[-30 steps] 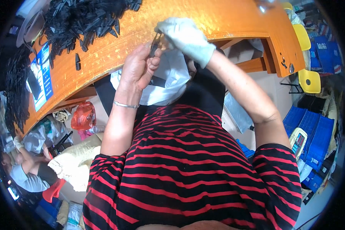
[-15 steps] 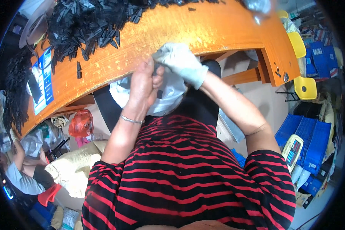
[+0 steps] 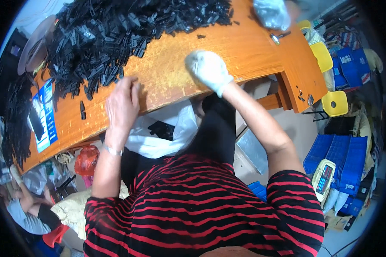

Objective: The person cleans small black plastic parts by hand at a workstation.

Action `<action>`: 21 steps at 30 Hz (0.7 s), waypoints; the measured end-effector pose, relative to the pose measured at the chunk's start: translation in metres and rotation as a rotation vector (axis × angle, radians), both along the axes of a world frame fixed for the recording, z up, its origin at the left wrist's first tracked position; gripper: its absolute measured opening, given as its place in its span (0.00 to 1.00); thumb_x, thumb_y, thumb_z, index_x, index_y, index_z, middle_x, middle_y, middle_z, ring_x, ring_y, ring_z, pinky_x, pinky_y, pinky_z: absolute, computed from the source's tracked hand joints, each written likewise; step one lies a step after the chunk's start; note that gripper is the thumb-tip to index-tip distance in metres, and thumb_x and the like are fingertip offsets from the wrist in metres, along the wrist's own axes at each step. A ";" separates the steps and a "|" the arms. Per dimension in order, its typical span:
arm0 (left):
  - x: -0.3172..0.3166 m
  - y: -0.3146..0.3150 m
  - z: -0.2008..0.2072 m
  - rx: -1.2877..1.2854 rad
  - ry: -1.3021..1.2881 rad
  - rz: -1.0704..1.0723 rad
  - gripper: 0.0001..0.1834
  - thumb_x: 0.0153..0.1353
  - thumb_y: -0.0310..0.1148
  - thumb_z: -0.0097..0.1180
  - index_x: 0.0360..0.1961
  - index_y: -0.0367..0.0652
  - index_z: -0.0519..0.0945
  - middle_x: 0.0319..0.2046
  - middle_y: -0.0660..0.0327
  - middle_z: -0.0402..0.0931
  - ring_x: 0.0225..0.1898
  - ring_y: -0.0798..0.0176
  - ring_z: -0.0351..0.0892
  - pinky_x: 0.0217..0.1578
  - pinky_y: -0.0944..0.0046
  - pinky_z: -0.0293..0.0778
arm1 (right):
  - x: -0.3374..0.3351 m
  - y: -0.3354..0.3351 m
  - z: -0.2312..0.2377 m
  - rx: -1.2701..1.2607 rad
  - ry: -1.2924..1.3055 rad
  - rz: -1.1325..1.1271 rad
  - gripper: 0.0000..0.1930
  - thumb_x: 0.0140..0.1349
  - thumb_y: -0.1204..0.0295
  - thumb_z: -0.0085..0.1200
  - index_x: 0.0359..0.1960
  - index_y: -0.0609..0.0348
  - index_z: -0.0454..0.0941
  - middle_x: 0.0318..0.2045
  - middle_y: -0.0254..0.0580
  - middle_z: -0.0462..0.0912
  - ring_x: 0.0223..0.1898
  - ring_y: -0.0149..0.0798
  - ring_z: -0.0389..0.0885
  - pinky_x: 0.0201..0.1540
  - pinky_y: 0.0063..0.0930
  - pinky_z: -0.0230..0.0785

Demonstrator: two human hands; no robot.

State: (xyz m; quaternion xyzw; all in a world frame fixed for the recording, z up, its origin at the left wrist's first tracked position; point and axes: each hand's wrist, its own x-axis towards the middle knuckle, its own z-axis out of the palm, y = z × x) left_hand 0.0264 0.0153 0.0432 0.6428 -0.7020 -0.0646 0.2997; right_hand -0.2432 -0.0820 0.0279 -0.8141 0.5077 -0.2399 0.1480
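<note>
So the big heap of small black plastic pieces (image 3: 103, 47) hogs the far left and middle of the orange-brown wooden table (image 3: 167, 60). The bare left hand (image 3: 122, 105) is right at the heap's near edge, fingers loosely bent; can't tell if a piece is pinched in there. The right hand (image 3: 208, 70), in a white glove, is curled over the worn patch of tabletop near the front edge. Its fingers are hidden, so I can't tell if it's gripping anything.

One loose black notched piece (image 3: 82, 110) lies on its own just left of the left hand, and a dark scrap (image 3: 201, 37) sits beyond the glove. Down by the lap there's an open white plastic bag (image 3: 156, 147) with dark stuff inside, partly blocked by the left forearm.

Clutter-wise: a blue-and-white printed sheet (image 3: 48, 113) with a flat black object (image 3: 35, 122) overlapping it at the left, plus a see-through plastic bag (image 3: 272, 15) at the far right. Off to the right are yellow chairs (image 3: 321, 55), and a cream keypad device (image 3: 324, 180) in front of blue crates (image 3: 349, 165). A red plastic bag (image 3: 87, 160) is under the left side, near another person (image 3: 28, 216).
</note>
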 end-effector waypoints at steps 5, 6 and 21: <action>-0.007 -0.097 -0.023 -0.172 -0.137 -0.002 0.12 0.62 0.32 0.63 0.44 0.40 0.79 0.39 0.51 0.77 0.39 0.45 0.82 0.37 0.50 0.79 | -0.018 -0.085 -0.014 -0.213 0.090 -0.165 0.10 0.62 0.65 0.52 0.37 0.54 0.83 0.40 0.54 0.84 0.44 0.57 0.84 0.48 0.45 0.76; -0.009 -0.109 -0.028 -0.176 -0.140 0.004 0.12 0.62 0.32 0.63 0.44 0.40 0.79 0.39 0.51 0.77 0.39 0.45 0.82 0.37 0.50 0.79 | -0.016 -0.096 -0.013 -0.258 0.152 -0.172 0.10 0.63 0.66 0.53 0.38 0.55 0.82 0.41 0.54 0.84 0.44 0.57 0.83 0.48 0.45 0.76; -0.012 -0.096 -0.049 -0.137 0.006 -0.030 0.06 0.60 0.27 0.61 0.39 0.40 0.82 0.40 0.51 0.77 0.39 0.43 0.82 0.39 0.49 0.78 | 0.000 -0.054 -0.011 0.436 -0.334 0.063 0.11 0.64 0.69 0.55 0.41 0.63 0.84 0.31 0.48 0.87 0.35 0.46 0.86 0.41 0.36 0.78</action>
